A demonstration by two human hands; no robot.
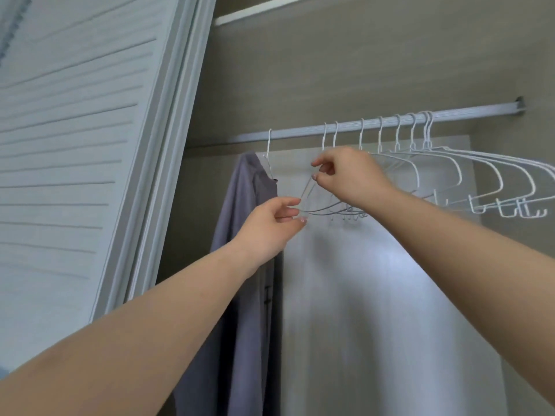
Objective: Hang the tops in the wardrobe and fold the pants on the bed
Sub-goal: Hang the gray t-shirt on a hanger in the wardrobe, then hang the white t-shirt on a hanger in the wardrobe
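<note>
Inside an open wardrobe [375, 70], both bare arms raised toward the metal rail [468, 114]. Left hand [271, 226] pinching the lower corner of a white wire hanger [315, 210], grip clamped on the thin wire between thumb and fingertips. Right hand [350, 174] higher up and just beside it, fingers curled and closed on the upper wire of the same cluster of hangers near their necks; which single hanger is held, impossible to tell. Grey-purple top [243, 265] already hung at the far left end of the rail, draped straight down beside the louvred door [75, 145]. Row of bare white hangers [495, 187] bunched along the rail to the right, hooks close together, shoulders fanning outward. Pale back panel [375, 295] behind the hands.
</note>
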